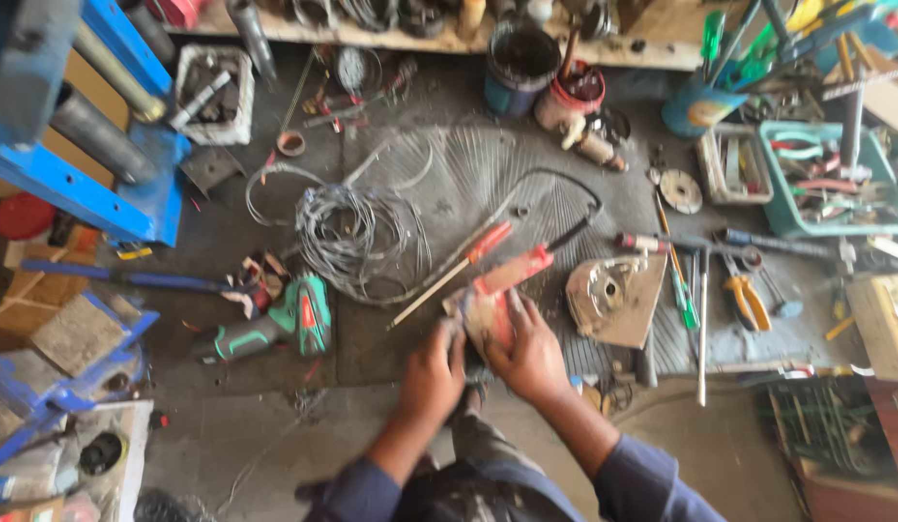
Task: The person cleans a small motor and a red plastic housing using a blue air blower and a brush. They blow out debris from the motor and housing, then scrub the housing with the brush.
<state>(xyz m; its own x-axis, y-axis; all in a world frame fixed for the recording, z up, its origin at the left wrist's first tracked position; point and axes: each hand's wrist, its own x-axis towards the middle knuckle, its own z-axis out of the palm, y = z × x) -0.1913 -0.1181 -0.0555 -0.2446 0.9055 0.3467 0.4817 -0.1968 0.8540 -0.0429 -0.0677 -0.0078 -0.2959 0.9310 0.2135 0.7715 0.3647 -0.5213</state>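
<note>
Red power tool: lies on the floor between both hands, its red handle pointing away — steadied from two sides.
Right hand: grip closed over the tool's body.
Left hand: fingers curled against its near end.
Nearby: red-handled screwdriver, green drill, wire coil.

Both hands' fingers motion-blurred on the red tool, grip unclear; arms cut off at bottom edge.

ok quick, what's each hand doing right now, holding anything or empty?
Left hand: closed on the near end of the red power tool.
Right hand: gripping the same red power tool from the other side.
</note>
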